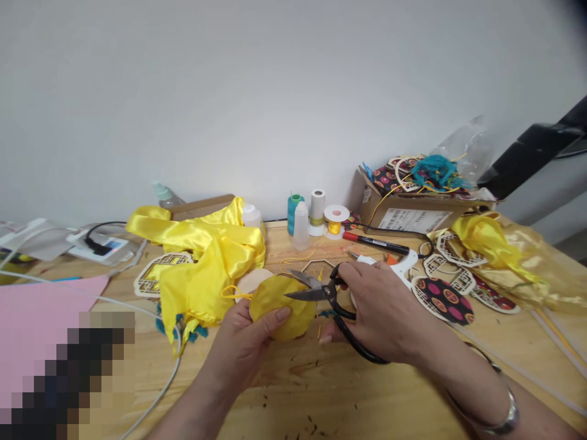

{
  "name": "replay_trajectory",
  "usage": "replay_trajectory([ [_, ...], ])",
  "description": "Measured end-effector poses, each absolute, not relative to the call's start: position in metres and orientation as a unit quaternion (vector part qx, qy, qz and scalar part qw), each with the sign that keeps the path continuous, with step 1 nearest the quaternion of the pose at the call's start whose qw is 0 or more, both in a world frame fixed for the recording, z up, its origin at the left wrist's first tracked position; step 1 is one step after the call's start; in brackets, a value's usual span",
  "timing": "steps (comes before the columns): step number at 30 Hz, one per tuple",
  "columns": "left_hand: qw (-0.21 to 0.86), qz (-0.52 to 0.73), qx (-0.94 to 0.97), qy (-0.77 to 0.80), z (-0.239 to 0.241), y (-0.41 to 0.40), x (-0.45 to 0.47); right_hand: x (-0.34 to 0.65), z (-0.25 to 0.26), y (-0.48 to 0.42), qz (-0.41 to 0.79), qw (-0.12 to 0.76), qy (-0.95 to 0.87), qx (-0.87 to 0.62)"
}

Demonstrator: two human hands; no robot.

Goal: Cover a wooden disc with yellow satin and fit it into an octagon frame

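My left hand [250, 336] pinches a round piece covered in yellow satin [282, 305], thumb on top of it, just above the wooden table [321, 397]. My right hand [385, 308] is closed through the black handles of a pair of scissors [321, 293]. The blades point left, are slightly apart, and lie over the upper edge of the yellow piece. A yellow thread runs from the piece toward a heap of yellow satin cloth [206, 256] on the left.
Thread spools [316, 211] and a small white bottle [300, 226] stand at the wall. A cardboard box [413, 211] of patterned pieces and teal yarn sits at the back right, a red marker [376, 242] before it. Wooden cut-out frames [444, 296], gold fabric [513, 256], pink sheet [41, 318], cables left.
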State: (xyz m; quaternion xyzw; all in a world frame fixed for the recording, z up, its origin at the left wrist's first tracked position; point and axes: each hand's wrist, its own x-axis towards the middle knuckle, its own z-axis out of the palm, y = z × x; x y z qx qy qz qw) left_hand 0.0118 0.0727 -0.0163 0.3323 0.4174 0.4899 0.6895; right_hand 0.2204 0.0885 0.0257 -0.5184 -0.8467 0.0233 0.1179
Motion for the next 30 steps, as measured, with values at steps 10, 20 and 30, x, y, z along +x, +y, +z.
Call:
replay_trajectory([
  [10,0.688,0.491,0.337,0.415,-0.0162,0.0714,0.0119,0.2168,0.0264,0.0891,0.023,0.101,-0.842,-0.529],
  [20,0.694,0.484,0.332,0.418,-0.0132,0.0711,0.0125,0.2179,0.0249,0.0894,0.023,0.118,-0.843,-0.524],
  [30,0.698,0.486,0.345,0.397,-0.0168,0.0716,0.0119,0.2183,0.0244,0.0903,0.026,0.115,-0.840,-0.530],
])
